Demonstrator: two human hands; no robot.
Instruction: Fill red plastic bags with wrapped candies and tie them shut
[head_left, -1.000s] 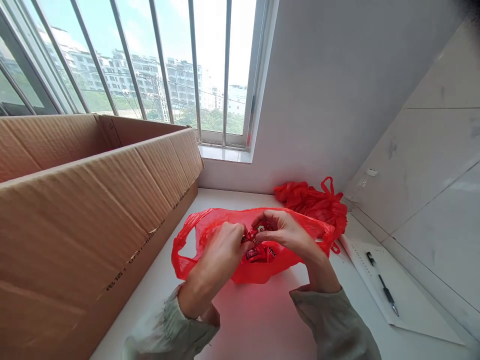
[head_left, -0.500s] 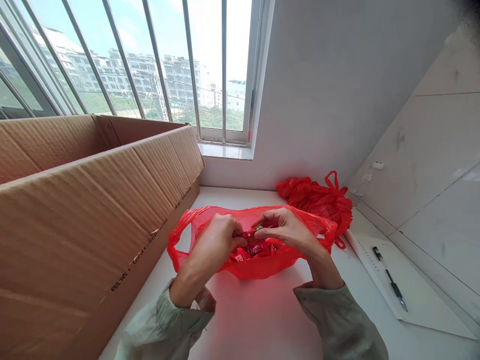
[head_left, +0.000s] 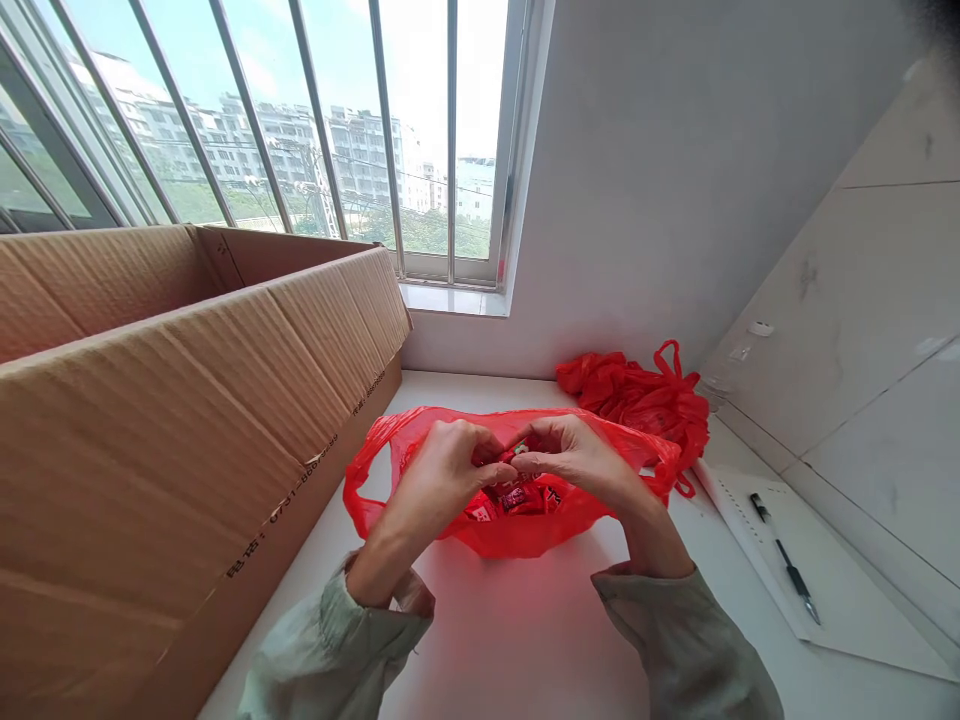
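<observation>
An open red plastic bag (head_left: pixel 390 450) lies on the white counter (head_left: pixel 517 640) in front of me, with several small red-wrapped packets (head_left: pixel 517 497) inside it. My left hand (head_left: pixel 442 475) and my right hand (head_left: pixel 574 460) meet over the bag's mouth. Both are closed in a pinch on one small red packet (head_left: pixel 514 457) held between their fingertips, just above the others. Pale green sleeves cover both wrists.
A big open cardboard box (head_left: pixel 172 400) fills the left side, close to the bag. A bunch of crumpled red bags (head_left: pixel 637 400) lies at the back right. A sheet of paper (head_left: pixel 840 610) with a pen (head_left: pixel 787 573) lies at the right by the tiled wall. A barred window is behind.
My hands have drawn closer together over the bag and their fingertips now meet on the packet. The bag has barely shifted; the view has moved slightly.
</observation>
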